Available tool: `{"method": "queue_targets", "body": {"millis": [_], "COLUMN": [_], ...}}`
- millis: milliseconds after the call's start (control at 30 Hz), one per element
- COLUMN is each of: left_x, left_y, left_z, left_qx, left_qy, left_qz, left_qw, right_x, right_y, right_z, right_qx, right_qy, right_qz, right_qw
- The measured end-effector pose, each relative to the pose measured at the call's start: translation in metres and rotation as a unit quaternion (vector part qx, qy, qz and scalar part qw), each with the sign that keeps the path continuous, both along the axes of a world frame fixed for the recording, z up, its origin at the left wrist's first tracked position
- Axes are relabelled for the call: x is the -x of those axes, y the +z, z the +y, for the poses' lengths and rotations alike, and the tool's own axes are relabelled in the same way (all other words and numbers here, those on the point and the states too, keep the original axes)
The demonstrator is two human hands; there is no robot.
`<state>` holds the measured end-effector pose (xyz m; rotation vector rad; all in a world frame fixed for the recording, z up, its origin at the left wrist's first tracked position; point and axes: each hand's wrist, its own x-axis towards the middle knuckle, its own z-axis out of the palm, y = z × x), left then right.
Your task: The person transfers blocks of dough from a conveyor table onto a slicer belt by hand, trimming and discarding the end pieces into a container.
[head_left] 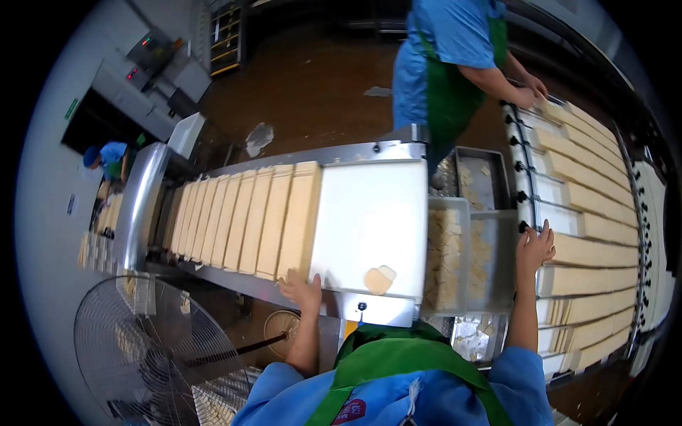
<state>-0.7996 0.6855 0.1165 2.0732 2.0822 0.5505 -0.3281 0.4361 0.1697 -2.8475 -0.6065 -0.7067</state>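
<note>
Long pale stacks (245, 220) stand side by side on the white conveyor (369, 213) in front of me. My left hand (301, 290), fingers apart and holding nothing, is at the near end of the stack closest to the bare belt. Two thin round pieces (379, 280) lie overlapping near the belt's near corner. On the right, my right hand (535, 248) is at the edge of a second conveyor (526, 206), its fingers spread beside a black knob. More long pale stacks (593, 252) lie across that conveyor in rows.
A co-worker (455, 64) in a green apron has both hands on the far stacks of the right conveyor. Bins (465, 263) with pale scraps stand between the conveyors. A large fan (153, 348) is at lower left. Another person (112, 160) is far left.
</note>
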Motion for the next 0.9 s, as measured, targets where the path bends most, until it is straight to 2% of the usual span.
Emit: {"method": "queue_targets", "body": {"millis": [67,100,167,200,233,333,433,500,600,667,833,900], "left_x": [0.022,0.031,0.043,0.035,0.033,0.033,0.032,0.033,0.033,0.034,0.032,0.034], "left_y": [0.005,0.0,-0.013,0.0,-0.002,-0.006,0.004,0.003,0.0,-0.006,-0.004,-0.009], "left_z": [0.013,0.021,0.04,0.043,0.046,0.054,0.056,0.058,0.057,0.059,0.063,0.064], "left_qx": [0.111,0.111,0.142,0.145,0.144,0.129,0.165,0.171,0.167,0.18,0.231,0.215], "left_qy": [0.108,0.116,0.067,0.07,0.073,-0.024,-0.031,-0.053,-0.101,-0.114,-0.129,-0.144], "left_qz": [-0.031,-0.033,-0.144,-0.179,-0.182,-0.208,-0.213,-0.182,-0.167,-0.154,-0.059,-0.059], "left_qw": [0.988,0.986,0.977,0.971,0.97,0.969,0.962,0.967,0.966,0.965,0.963,0.964], "right_x": [0.018,0.031,0.062,0.078,0.099,0.153,0.2,0.227,0.258,0.275,0.297,0.302], "right_y": [-0.015,-0.016,-0.025,-0.031,-0.031,-0.041,-0.052,-0.05,-0.049,-0.028,-0.031,-0.025], "right_z": [0.034,0.054,0.098,0.121,0.148,0.226,0.3,0.345,0.406,0.438,0.494,0.502], "right_qx": [-0.009,-0.017,-0.027,-0.045,-0.041,-0.041,0.035,0.144,0.127,0.138,0.125,0.202], "right_qy": [0.058,0.101,0.178,0.227,0.257,0.351,0.379,0.347,0.361,0.374,0.395,0.352], "right_qz": [0.003,0.006,0.032,0.042,0.064,0.112,0.192,0.242,0.261,0.288,0.285,0.31], "right_qw": [0.998,0.995,0.983,0.972,0.964,0.929,0.904,0.895,0.886,0.871,0.864,0.86]}}
